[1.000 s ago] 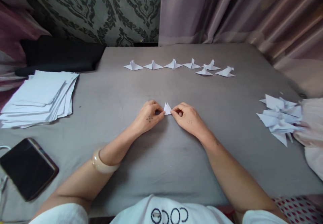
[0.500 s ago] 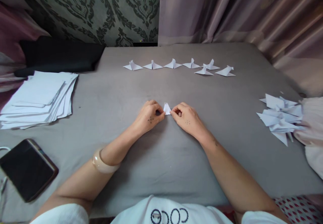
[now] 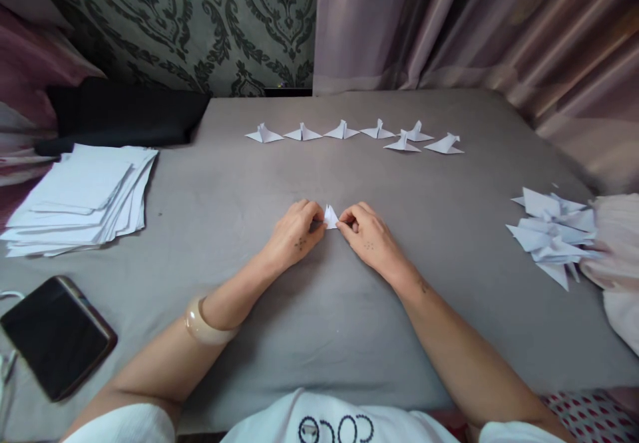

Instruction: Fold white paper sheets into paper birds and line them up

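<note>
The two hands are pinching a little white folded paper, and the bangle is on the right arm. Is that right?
Not quite: the bangle is on the left arm, as the head view shows. The left hand and the right hand are pinching a little white folded paper, as you said.

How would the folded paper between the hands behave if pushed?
The folded paper is probably light: fingertips alone hold its edges. Its folds likely make it fairly stiff, and its angular shape seems unlikely to roll.

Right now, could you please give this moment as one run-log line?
left hand: pinching folded paper | right hand: pinching its other side | paper birds: beyond both hands
</note>
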